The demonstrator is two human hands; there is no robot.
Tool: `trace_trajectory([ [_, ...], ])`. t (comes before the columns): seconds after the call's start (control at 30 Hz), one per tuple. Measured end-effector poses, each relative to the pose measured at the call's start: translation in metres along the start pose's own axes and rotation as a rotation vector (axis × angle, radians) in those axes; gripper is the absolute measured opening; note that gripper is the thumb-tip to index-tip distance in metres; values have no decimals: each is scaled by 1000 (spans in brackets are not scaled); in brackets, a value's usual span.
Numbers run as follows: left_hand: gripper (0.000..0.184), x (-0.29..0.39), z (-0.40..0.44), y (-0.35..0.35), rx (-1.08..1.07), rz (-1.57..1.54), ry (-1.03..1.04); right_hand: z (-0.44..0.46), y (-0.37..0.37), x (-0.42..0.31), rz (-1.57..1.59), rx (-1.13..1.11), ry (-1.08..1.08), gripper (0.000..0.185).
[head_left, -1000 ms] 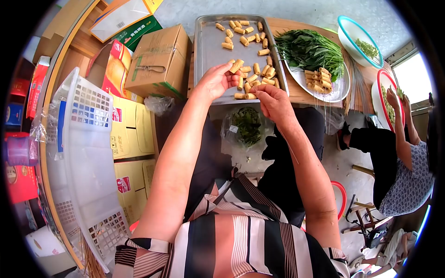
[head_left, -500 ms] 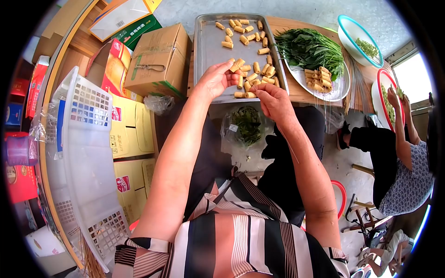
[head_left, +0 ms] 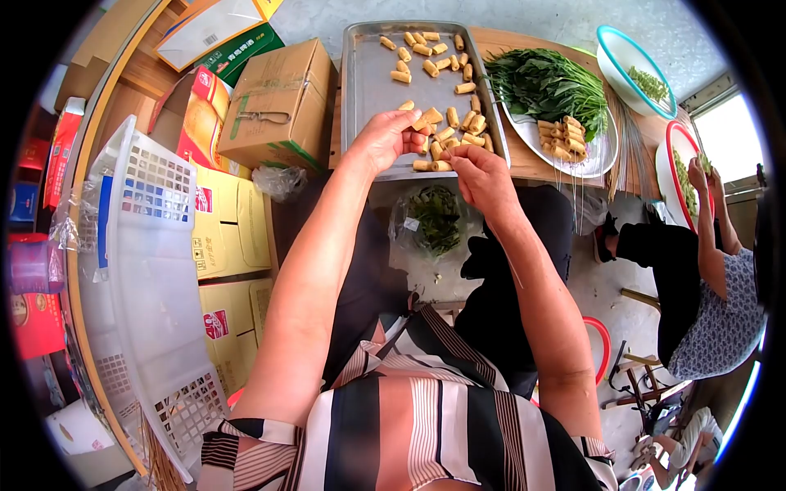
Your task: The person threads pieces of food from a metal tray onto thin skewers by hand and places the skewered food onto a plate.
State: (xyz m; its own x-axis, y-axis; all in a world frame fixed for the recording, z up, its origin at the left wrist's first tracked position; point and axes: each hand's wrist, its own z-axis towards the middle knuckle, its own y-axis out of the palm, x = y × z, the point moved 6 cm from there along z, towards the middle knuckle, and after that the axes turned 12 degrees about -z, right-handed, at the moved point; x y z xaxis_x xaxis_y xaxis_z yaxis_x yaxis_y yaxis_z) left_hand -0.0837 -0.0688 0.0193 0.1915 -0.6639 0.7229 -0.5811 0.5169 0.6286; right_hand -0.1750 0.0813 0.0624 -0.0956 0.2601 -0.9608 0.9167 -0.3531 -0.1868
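Wooden table (head_left: pixel 494 45) bears a metal tray (head_left: pixel 377 82) of tan rolls (head_left: pixel 453 117).
Left hand (head_left: pixel 386 139) grips one roll (head_left: pixel 428 119) over the near part; right hand (head_left: pixel 485 176) pinches what seems a thin stick (head_left: pixel 516 272). Off-centre pushing could perhaps split this roll.

The 1 head-worn camera looks forward and steeply down over the striped shirt (head_left: pixel 426 417), near enough to show the metal tray's (head_left: pixel 372 74) far and near edges.
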Motion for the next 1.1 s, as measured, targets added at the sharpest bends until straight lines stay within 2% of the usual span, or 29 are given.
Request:
trace_trajectory([
  [0.2, 23, 2, -3, 5, -13, 8, -11, 2, 2, 0, -3, 13, -15, 18],
  [0.47, 26, -14, -6, 26, -181, 111, -109, 17, 4, 3, 49, 73, 2, 15],
  [0.7, 23, -10, -4, 25, -91, 77, -78, 15, -1, 1, 174, 119, 30, 15],
  [0.8, 13, -16, 11, 0, 116, 1029, -49, 12, -9, 2, 198, 122, 21, 17],
  [0.83, 13, -21, 11, -4, 118, 1030, -49, 12, -10, 2, 215, 121, 23, 18],
  [0.9, 13, -27, 11, -9, 168, 1619, 9, 9, -11, 2, 212, 116, 26, 19],
  [0.93, 17, -32, 15, -14, 169, 1582, -56, 9, -12, 2, 210, 112, 20, 19],
  [1.1, 18, -50, 30, -21, 114, 1539, -42, 5, -18, 2, 191, 125, 18, 21],
])
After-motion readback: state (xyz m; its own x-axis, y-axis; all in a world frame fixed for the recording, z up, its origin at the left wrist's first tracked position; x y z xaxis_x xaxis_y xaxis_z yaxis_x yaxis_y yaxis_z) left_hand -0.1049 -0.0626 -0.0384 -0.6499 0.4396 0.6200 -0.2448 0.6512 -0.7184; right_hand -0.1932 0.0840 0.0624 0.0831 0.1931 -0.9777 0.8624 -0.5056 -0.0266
